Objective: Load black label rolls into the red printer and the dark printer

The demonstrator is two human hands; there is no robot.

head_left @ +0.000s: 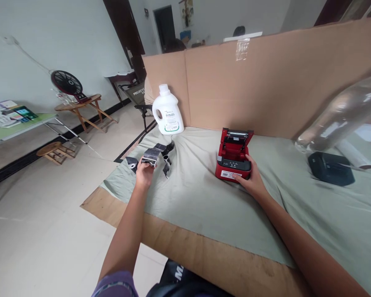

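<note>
A red and black label printer [234, 159] stands on the cloth with its lid raised. My right hand [250, 175] is closed on its right side and lower front corner, near a white label. To the left, my left hand [144, 175] is closed around a roll of dark, shiny ribbon [151, 154]. A loose length of that ribbon trails back and right across the cloth. Close by lie a small core [166, 158] with dark ribbon on it and another dark roll with a white core [131, 164]. My fingers partly hide the held roll.
A white detergent jug [168, 113] stands at the back left before a cardboard wall [235, 90]. On the right are a black tray-like object [330, 168], a white tube [355, 154] and a clear plastic-wrapped roll [343, 111]. The wooden table edge [185, 239] runs in front.
</note>
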